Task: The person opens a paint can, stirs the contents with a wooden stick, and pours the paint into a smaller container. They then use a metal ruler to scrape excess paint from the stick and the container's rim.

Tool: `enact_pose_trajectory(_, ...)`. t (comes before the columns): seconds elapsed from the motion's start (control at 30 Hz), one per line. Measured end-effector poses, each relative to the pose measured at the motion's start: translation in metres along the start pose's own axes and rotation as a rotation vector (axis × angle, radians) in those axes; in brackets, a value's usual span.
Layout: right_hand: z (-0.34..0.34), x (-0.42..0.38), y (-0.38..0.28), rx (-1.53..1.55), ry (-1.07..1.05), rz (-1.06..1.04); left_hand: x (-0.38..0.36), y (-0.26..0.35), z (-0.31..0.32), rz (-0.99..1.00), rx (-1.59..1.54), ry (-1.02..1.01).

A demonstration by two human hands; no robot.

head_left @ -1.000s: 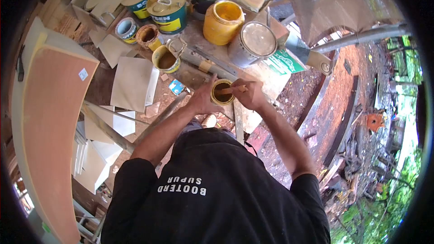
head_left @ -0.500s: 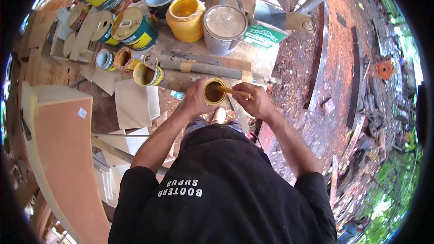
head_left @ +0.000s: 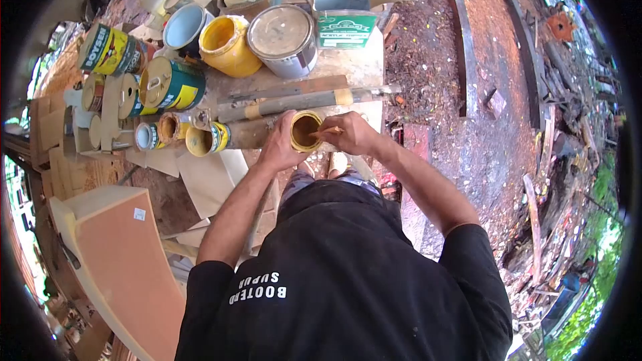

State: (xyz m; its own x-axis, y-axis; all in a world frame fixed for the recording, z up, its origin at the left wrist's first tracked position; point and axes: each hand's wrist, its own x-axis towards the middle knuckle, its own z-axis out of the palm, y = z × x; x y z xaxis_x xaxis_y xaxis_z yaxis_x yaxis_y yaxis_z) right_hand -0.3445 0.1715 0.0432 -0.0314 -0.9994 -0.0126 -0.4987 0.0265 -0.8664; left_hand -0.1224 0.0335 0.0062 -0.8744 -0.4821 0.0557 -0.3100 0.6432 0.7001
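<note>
My left hand (head_left: 281,146) is wrapped round the side of a small open can (head_left: 307,132) with a yellowish rim and brown-yellow inside. In my right hand (head_left: 352,133) is a thin wooden stick (head_left: 328,132), pinched between the fingers. Its far end dips into the can's mouth; the tip is hard to make out. Both hands are in front of my body, near the edge of the work table. Just left of the can lies a small yellow-labelled tin (head_left: 208,139), tilted with its mouth showing.
On the table (head_left: 364,67) stand a yellow tub (head_left: 231,47), a grey lidded can (head_left: 282,41), a blue-lined bucket (head_left: 186,27) and a green paint can (head_left: 172,85). A long pipe (head_left: 301,101) lies across it. A curved wooden panel (head_left: 127,254) stands at lower left.
The camera view has turned, so the table's items appear shifted left. The stick now shows shorter beyond my right hand, which is closer to the can. My left hand still holds the can.
</note>
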Motion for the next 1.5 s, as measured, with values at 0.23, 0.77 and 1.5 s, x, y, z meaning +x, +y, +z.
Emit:
enact_pose_trajectory(0.23,0.005,0.012,-0.023,0.184,0.130,0.053,0.001,0.004,-0.013,-0.094,-0.020,-0.039)
enact_pose_trajectory(0.77,0.016,0.017,-0.023,0.144,0.075,0.085,-0.009,0.002,-0.009,-0.057,-0.013,0.026)
enact_pose_trajectory(1.5,0.009,0.018,-0.029,0.067,0.130,-0.022,-0.013,0.004,-0.006,-0.050,-0.029,0.033)
